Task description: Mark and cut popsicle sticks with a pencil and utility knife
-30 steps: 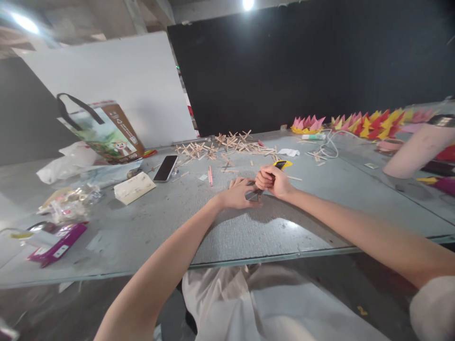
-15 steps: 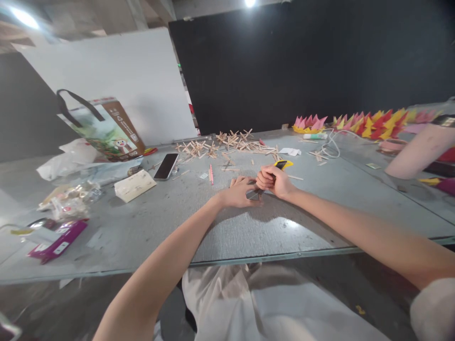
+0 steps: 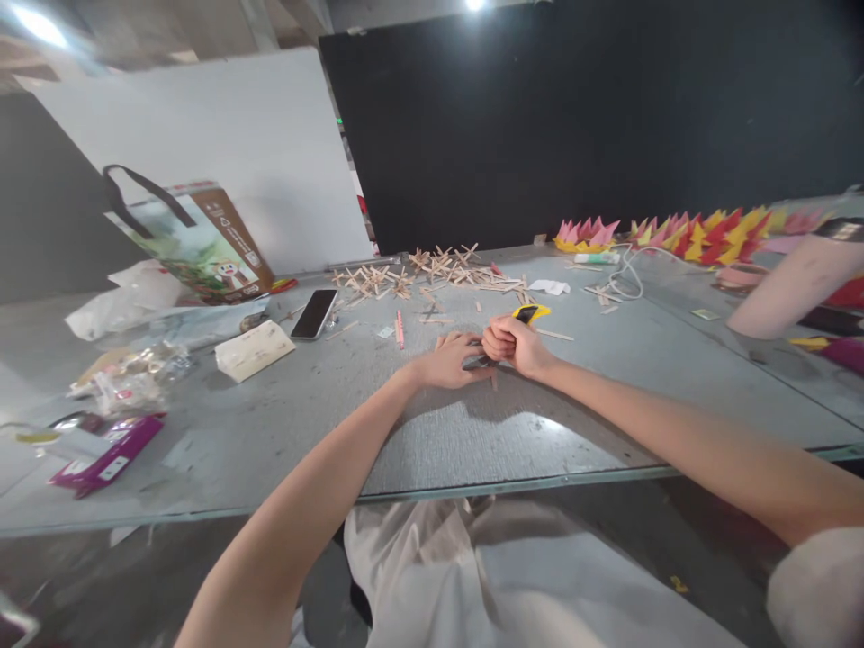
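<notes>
My right hand [image 3: 517, 348] is closed in a fist around a yellow and black utility knife [image 3: 532, 313]. The knife's yellow end sticks out above the fist, and its lower end points down toward my left hand. My left hand [image 3: 451, 362] rests low on the tabletop, fingers bent and thumb pressing down, right beside the fist. A short end of a thin wooden stick [image 3: 494, 382] shows by the left thumb; fingers and knife hide the rest of it. Beyond the hands lies a pile of wooden sticks [image 3: 442, 266], many joined in star shapes.
Left of my hands are a phone [image 3: 314, 314], a cream-coloured envelope [image 3: 255, 351], a shopping bag [image 3: 202, 243] and a purple packet [image 3: 112, 457]. A pink-striped strip [image 3: 400, 329] lies nearer. At right stand a pink cylinder [image 3: 793, 283], a white cable [image 3: 631, 279] and folded-paper crowns [image 3: 708, 236].
The right fist and knife have tipped slightly left and lower against the left hand. The whole view has shifted a little; my left hand stays nearly in place.
</notes>
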`<state>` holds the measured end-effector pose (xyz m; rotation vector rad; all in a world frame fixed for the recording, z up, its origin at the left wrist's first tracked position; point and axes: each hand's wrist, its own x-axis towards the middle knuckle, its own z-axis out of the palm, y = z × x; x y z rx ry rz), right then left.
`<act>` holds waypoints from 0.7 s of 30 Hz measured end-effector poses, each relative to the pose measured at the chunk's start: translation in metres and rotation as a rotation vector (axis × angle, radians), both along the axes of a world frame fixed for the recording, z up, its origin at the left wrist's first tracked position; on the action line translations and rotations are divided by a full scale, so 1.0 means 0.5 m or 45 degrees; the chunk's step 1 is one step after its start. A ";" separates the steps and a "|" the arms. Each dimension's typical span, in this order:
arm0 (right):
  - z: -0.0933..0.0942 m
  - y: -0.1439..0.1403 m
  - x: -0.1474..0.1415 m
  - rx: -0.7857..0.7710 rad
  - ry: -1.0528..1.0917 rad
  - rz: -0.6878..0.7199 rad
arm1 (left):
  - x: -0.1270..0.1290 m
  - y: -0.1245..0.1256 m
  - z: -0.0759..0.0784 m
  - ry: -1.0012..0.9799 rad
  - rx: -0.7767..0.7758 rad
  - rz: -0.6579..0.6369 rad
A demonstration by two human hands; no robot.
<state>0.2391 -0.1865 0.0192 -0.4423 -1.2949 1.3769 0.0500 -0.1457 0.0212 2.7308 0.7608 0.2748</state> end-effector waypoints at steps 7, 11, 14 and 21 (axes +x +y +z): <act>-0.004 0.002 0.001 0.038 -0.055 -0.064 | -0.015 0.036 -0.002 -0.093 0.016 0.000; -0.006 0.003 0.000 0.054 -0.103 -0.042 | -0.016 0.044 -0.002 -0.187 -0.029 -0.003; -0.007 0.004 0.000 0.057 -0.096 -0.025 | -0.015 0.046 -0.004 -0.207 -0.064 -0.021; -0.007 0.005 0.002 0.077 -0.086 0.013 | -0.013 0.036 -0.009 -0.168 -0.043 -0.024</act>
